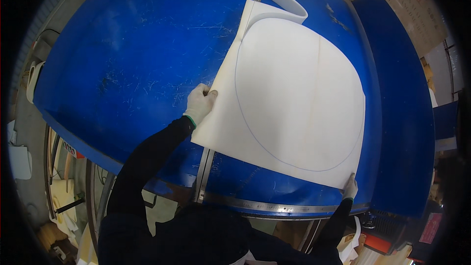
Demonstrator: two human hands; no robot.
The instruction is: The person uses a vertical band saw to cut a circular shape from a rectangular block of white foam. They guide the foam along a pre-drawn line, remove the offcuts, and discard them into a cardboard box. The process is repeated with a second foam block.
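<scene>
A large white sheet (294,103), perhaps foam, lies on the blue table with a blue curved outline drawn on it. Its far side is rounded where it follows that outline. My left hand (199,104), in a whitish glove, is closed on the sheet's left edge, thumb on top and the other fingers partly hidden. At the near right corner, my gloved right hand (350,187) pinches the sheet, its fingertips partly under it. A curled white strip (285,1) stands at the far end, beside the rounded edge; whether it is fully separate I cannot tell.
The scratched blue tabletop (142,64) spreads left. A metal channel (205,174) crosses it and passes under the sheet. A ruler-like metal strip (289,208) edges the near side. A raised blue panel (400,98) stands at right, with a printed board (409,10) behind.
</scene>
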